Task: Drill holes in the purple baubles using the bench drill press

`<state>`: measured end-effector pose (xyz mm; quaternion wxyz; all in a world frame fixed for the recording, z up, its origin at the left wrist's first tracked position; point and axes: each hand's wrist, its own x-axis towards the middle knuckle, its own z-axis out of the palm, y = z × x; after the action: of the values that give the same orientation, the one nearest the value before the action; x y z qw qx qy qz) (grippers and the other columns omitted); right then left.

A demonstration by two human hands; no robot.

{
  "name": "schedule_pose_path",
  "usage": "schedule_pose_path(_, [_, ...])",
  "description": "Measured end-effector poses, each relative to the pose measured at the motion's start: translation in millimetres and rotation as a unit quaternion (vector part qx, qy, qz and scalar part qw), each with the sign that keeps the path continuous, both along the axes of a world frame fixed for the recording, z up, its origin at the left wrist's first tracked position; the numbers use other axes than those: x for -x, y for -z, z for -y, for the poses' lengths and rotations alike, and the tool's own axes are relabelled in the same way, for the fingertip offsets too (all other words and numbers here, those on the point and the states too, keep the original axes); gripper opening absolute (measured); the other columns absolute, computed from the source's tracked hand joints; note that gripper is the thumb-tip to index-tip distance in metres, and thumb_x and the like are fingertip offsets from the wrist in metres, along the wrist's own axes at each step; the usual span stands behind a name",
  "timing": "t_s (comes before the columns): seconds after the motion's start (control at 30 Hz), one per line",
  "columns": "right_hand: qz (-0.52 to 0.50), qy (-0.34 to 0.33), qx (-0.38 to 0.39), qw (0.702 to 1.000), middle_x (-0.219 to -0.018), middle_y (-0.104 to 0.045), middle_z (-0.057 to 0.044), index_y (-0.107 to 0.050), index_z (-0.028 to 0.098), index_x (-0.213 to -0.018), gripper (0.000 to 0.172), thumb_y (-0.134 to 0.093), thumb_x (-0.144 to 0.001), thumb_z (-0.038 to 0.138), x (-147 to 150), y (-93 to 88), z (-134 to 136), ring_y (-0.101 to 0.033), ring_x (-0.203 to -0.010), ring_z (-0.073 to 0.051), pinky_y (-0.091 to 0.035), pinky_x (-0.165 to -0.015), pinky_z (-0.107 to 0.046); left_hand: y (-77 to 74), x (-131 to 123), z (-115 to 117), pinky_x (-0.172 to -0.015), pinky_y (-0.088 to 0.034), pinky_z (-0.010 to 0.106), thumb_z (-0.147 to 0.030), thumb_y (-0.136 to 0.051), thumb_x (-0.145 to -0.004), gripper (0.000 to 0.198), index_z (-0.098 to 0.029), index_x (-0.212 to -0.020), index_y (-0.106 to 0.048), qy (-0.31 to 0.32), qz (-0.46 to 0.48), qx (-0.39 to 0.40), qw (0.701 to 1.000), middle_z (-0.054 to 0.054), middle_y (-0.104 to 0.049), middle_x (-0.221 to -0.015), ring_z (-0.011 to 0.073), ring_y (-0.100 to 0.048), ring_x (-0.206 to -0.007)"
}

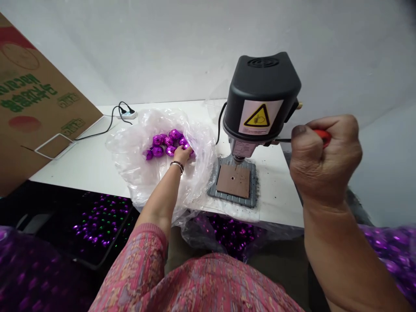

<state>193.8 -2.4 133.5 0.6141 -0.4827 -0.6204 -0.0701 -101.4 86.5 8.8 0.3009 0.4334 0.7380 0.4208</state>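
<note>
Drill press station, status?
Left hand on purple foil-wrapped pieces in plastic bag. Right hand gripping red lever handle of bench drill press. Brown board on base, nothing obstructing.

Open air above the plastic bag (139, 173), between the cardboard box (35, 99) on the left and the drill press (260, 99) on the right. Drill press blocking any straight pass rightward. Cord (110, 125) and power strip (128, 115) in the way at the far left of the desk (276, 190). Narrow strip of desk right of the drill's base.
</note>
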Motion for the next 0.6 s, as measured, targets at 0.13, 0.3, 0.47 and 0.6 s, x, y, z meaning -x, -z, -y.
schedule_pose_path(0.13, [-0.028, -0.005, 0.048, 0.998, -0.061, -0.041, 0.005, -0.044, 0.016, -0.071, 0.021, -0.054, -0.082, 0.031, 1, -15.4, -11, -0.032, -0.056, -0.002, -0.030, -0.055, -0.020, -27.7, 13, 34, -0.059, -0.047, 0.025, -0.038, -0.051, -0.089, 0.022, -0.018, -0.091, -0.060, 0.025, 0.141, -0.010, 0.990, 0.004, -0.063, -0.074, 0.0131, -0.060, -0.066])
schedule_pose_path(0.3, [-0.069, -0.008, 0.190, 0.979, -0.061, -0.031, 0.005, -0.035, 0.016, -0.063, 0.029, -0.051, -0.085, 0.027, 0, -45.5, -35, -0.026, -0.061, -0.002, -0.025, -0.059, -0.022, -48.9, -11, 107, -0.062, -0.048, 0.028, -0.046, -0.067, -0.079, 0.044, -0.029, -0.120, -0.059, 0.155, 0.335, -0.038, 0.929, 0.006, -0.068, -0.099, 0.0148, -0.062, -0.075])
schedule_pose_path(0.47, [-0.092, -0.020, 0.239, 0.966, -0.065, -0.029, 0.004, -0.036, 0.016, -0.064, 0.030, -0.050, -0.088, 0.029, -1, -53.3, -50, -0.023, -0.063, -0.001, -0.021, -0.057, -0.022, -19.5, -56, 137, -0.068, -0.052, 0.032, -0.056, -0.068, -0.079, 0.075, -0.035, -0.146, -0.041, 0.251, 0.373, 0.007, 0.893, 0.011, -0.067, -0.121, 0.0216, -0.068, -0.093])
schedule_pose_path(0.6, [-0.099, -0.037, 0.231, 0.967, -0.067, -0.027, 0.005, -0.029, 0.016, -0.064, 0.036, -0.050, -0.091, 0.030, -1, -50.3, -51, -0.022, -0.063, 0.000, -0.022, -0.058, -0.020, 3.5, -74, 122, -0.073, -0.053, 0.031, -0.048, -0.069, -0.081, 0.074, -0.027, -0.146, -0.042, 0.236, 0.309, 0.015, 0.921, 0.012, -0.064, -0.127, 0.0206, -0.067, -0.097])
